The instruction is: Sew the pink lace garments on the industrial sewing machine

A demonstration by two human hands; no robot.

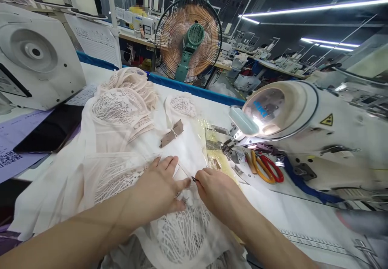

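Pale pink lace bra pieces lie in front of me, with lace cups and sheer mesh. My left hand rests palm down on the lace, fingers apart, pressing the fabric. Close beside it, my right hand is closed around a small metal tool; only its dark tip shows, so its exact kind is unclear. The tip meets a thin edge or strap of the garment between both hands. Beyond the fingers lies a brown-grey tag tied with a pale thread or strip.
A sewing machine stands at right, its needle area lit. Red-handled and orange-handled scissors lie beside it. More lace pieces are piled at left, near a black phone on papers. A large fan stands behind the table.
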